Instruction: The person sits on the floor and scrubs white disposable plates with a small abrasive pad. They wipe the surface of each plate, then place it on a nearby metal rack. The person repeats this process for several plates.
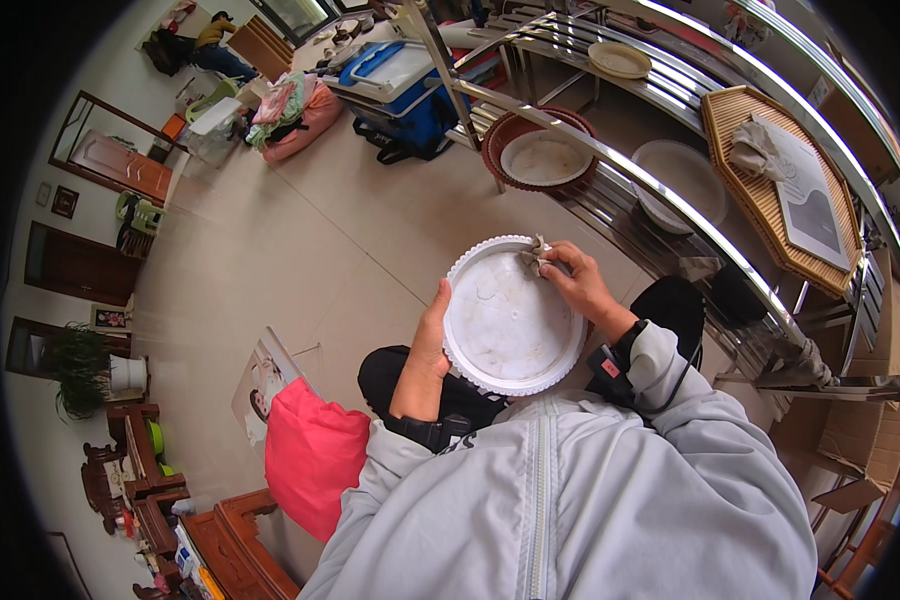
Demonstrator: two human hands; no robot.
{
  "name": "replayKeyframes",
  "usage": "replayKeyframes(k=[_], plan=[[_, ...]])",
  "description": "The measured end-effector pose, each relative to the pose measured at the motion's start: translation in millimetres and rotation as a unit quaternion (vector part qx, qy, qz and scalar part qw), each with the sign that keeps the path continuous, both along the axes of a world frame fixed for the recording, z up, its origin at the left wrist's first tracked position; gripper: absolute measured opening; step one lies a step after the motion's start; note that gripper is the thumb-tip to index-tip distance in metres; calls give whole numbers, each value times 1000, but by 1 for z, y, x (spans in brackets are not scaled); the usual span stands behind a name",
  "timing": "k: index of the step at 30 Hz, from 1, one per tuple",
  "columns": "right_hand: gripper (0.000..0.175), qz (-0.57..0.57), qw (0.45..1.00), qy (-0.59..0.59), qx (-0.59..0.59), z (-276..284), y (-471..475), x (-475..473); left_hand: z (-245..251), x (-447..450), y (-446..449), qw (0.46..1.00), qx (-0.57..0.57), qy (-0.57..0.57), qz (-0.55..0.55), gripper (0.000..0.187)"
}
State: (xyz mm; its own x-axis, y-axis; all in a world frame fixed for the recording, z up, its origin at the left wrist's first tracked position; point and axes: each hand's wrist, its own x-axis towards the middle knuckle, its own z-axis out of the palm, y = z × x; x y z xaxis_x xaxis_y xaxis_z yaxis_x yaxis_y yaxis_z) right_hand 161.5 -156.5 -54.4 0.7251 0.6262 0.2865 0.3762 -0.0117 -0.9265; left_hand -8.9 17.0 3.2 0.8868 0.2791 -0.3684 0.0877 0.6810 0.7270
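Note:
A round white plastic plant saucer [511,322] with a scalloped rim is held over my lap. Its inner face is turned up and bears brownish stains and a thin dark curved mark. My left hand [429,337] grips the saucer's left edge, the thumb along the rim and the fingers hidden beneath. At the upper right of the rim, my right hand [576,281] pinches a crumpled grey-beige cloth [535,256] against the saucer.
A shiny metal rack [607,161] on my right bears reddish-brown and white saucers [546,159], a cream dish [619,60] and a woven bamboo tray [742,195]. A blue cooler box [401,90] stands ahead; a pink bag [315,457] is at my left. Another person [221,49] is far off.

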Motion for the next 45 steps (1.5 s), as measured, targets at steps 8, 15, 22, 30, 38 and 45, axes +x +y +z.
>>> replayKeyframes(k=[8,15,22,30,38,45], plan=[[16,17,1000,8,-9,8,3,9,2,3,4,996,81,30,8,69],[14,89,993,47,-55,23,13,17,-6,14,6,912,395,100,36,58],[15,-69,974,-205,-70,26,42,-33,-15,28,-14,825,532,147,124,49],[12,-86,989,-121,28,19,78,-49,-20,23,-29,791,584,140,116,43],[25,-318,901,251,-156,-17,92,-9,-9,25,-53,696,698,50,158,37],[22,-65,994,76,45,22,87,-70,-22,28,-30,714,667,60,204,38]])
